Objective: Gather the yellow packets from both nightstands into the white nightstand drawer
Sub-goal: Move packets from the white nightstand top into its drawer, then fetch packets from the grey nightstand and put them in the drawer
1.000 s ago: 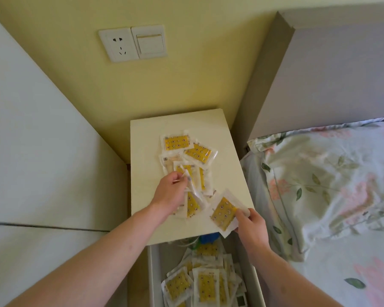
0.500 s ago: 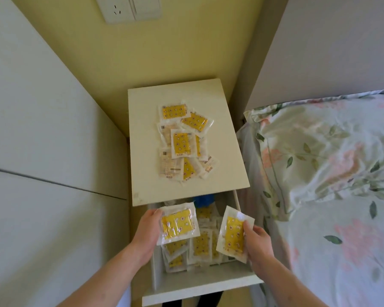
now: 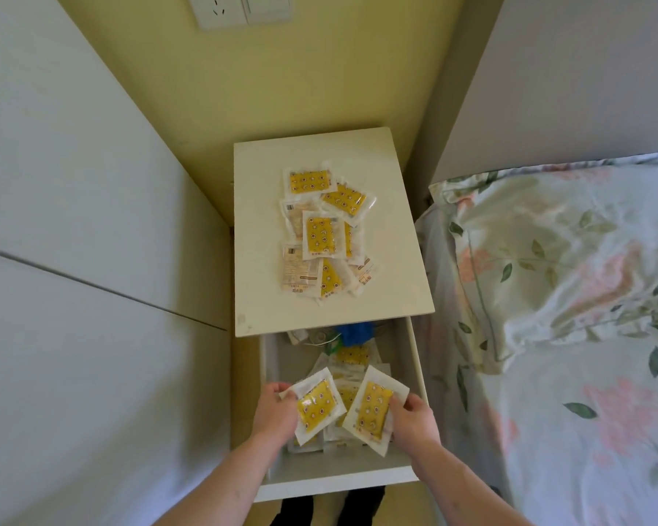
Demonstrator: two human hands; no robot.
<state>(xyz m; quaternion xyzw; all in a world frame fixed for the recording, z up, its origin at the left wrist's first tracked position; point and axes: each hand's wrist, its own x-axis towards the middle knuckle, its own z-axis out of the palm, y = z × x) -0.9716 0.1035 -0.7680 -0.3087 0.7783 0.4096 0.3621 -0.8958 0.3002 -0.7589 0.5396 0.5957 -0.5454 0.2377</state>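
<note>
Right then, each hand, left hand (image 3: 274,410) and right hand (image 3: 413,415), pinched a yellow packet (image 3: 317,404) over the open drawer (image 3: 335,484); best released low, flat onto the pile.

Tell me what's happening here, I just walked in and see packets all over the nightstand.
A person is moving yellow packets off the nightstand top into the open white drawer below it. The left hand holds one packet and the right hand holds another packet, both over the drawer, which already has several packets in it. A loose pile of packets remains on the top, so the job is only partly done.
</note>
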